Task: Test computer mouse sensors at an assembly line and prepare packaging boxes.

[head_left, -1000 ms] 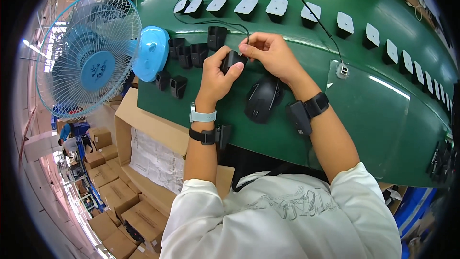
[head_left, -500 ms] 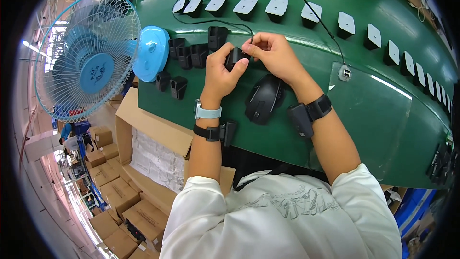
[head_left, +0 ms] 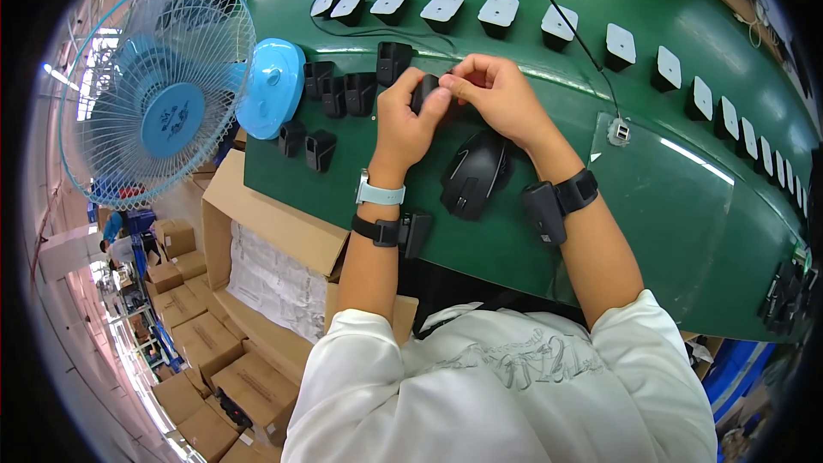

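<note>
Black and blocky, a small device (head_left: pixel 423 93) sits in my left hand (head_left: pixel 408 120), whose thumb and fingers close around it. My right hand (head_left: pixel 493 96) pinches at the device's right side; a thin black cable (head_left: pixel 377 34) runs across the table to those fingers, and its end is hidden there. Below the hands lies a black computer mouse (head_left: pixel 471 178). Several similar black devices, including a larger one (head_left: pixel 393 63), stand on the green table (head_left: pixel 531 249) left of my left hand.
A curved row of black holders with white tops (head_left: pixel 498 10) lines the far side. Another cable ends in a USB plug (head_left: pixel 619 130) at the right. At the left are a blue fan (head_left: pixel 171 120) and an open carton (head_left: pixel 274 214). Stacked boxes (head_left: pixel 206 343) stand beyond.
The device has turned in my left hand, and my left thumb covers more of it. Both hands stay close together over the same spot. The view has shifted slightly.
</note>
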The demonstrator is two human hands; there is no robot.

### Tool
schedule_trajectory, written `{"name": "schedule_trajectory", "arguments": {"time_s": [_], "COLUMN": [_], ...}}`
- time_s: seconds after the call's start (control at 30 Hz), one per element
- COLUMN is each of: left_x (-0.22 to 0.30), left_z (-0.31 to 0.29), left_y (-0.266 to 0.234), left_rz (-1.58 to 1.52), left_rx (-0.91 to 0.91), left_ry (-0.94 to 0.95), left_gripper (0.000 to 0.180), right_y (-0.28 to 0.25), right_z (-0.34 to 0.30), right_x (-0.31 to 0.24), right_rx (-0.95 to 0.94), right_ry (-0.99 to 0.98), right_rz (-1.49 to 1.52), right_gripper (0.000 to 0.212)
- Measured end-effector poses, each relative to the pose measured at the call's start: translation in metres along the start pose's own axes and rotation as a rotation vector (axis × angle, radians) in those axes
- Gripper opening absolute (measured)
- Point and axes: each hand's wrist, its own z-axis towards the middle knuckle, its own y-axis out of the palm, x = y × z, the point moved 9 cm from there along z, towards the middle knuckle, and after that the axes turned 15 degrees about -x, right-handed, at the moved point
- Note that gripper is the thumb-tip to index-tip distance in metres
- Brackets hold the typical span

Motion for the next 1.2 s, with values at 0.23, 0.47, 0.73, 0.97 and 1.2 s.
{"name": "schedule_trajectory", "arguments": {"time_s": [0.23,0.47,0.73,0.97,1.2], "left_x": [-0.046,-0.052,-0.043,-0.052,-0.034], "left_z": [-0.006,-0.003,-0.008,-0.011,-0.007], "left_y": [-0.005,-0.008,-0.006,-0.006,-0.004], "left_rz": [-0.926,-1.208,-1.130,-1.087,-1.047], "left_rx": [0.188,0.140,0.108,0.162,0.074], "left_ry": [-0.023,0.108,0.062,0.097,0.114], "left_gripper": [0.046,0.050,0.050,0.057,0.065], "right_y": [0.029,0.083,0.022,0.021,0.012], "right_z": [-0.028,-0.068,-0.033,0.011,0.003], "right_x": [-0.040,-0.035,-0.050,-0.027,-0.039], "right_rx": [-0.522,-0.784,-0.162,-0.008,0.043], "right_ry": [-0.056,0.097,-0.110,-0.229,-0.330], "right_rz": [-0.218,-0.979,-0.105,0.038,-0.066], "right_gripper": [0.056,0.081,0.071,0.070,0.077]}}
